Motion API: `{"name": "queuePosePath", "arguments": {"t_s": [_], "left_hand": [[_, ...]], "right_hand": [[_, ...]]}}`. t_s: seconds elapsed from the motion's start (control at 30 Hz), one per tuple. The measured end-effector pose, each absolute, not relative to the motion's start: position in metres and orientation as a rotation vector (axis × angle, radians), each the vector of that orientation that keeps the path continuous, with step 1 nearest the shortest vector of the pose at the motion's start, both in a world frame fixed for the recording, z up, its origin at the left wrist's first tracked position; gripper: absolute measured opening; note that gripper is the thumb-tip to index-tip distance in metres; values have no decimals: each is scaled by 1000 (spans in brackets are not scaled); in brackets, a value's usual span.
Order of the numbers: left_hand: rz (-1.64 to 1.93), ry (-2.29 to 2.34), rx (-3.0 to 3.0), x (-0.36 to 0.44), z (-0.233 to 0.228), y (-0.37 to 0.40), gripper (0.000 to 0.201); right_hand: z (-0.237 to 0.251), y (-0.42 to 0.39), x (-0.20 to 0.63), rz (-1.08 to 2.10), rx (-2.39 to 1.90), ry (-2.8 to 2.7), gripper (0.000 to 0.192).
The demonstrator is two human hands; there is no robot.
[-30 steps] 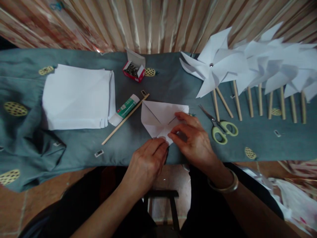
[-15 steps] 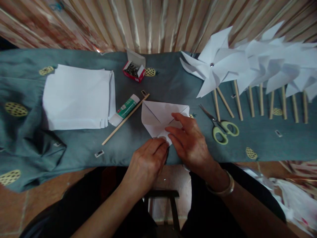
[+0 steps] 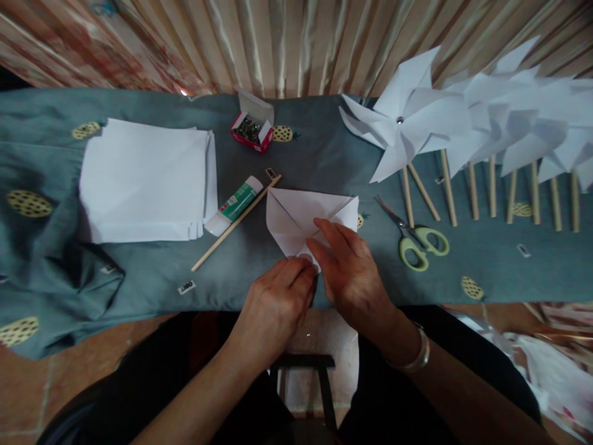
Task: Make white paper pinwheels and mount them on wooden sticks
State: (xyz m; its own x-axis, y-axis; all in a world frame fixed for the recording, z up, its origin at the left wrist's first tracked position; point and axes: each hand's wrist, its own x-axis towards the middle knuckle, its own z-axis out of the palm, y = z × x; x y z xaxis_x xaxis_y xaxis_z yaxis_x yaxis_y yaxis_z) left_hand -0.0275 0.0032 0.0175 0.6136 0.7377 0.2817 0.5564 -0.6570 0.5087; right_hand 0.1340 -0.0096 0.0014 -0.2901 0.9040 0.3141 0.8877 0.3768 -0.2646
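Both hands press flat, grasping nothing: left hand (image 3: 278, 303) and right hand (image 3: 354, 272) on half-folded paper (image 3: 296, 213), several finished pinwheels (image 3: 403, 120) done, paper stack (image 3: 143, 179) left.

You sit at a long table (image 3: 509, 272) draped in a grey-green cloth (image 3: 55, 259) printed with yellow pineapples, its left end bunched into folds. Behind it hangs a shiny pleated curtain (image 3: 287, 43) in cream and rust stripes. Under you, reddish floor tiles (image 3: 28, 395) show, with a dark stool (image 3: 303, 364) by your knees.
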Motion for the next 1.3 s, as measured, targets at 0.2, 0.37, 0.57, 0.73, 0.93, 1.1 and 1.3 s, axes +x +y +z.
{"name": "queuePosePath", "arguments": {"t_s": [0.2,0.37,0.57,0.73,0.93,1.1,1.3], "left_hand": [[667,1022,2492,-27,18,4,17],[637,1019,2511,-27,18,4,17],[676,1068,2531,-26,14,1,18],[703,1069,2547,-27,11,-1,17],[743,1063,2547,-28,8,-3,18],[738,1090,2576,-30,8,-4,20],[694,1181,2646,-44,15,2,22]], "right_hand": [[-2,-12,133,114,-1552,-2228,33],[-5,-12,130,86,-1532,-2238,31],[4,-6,139,201,-1498,-2165,32],[12,3,169,247,-1592,-1925,45],[-1,19,188,308,-1655,-1865,47],[-3,23,190,355,-1610,-1864,44],[5,6,194,349,-1644,-1771,37]]}}
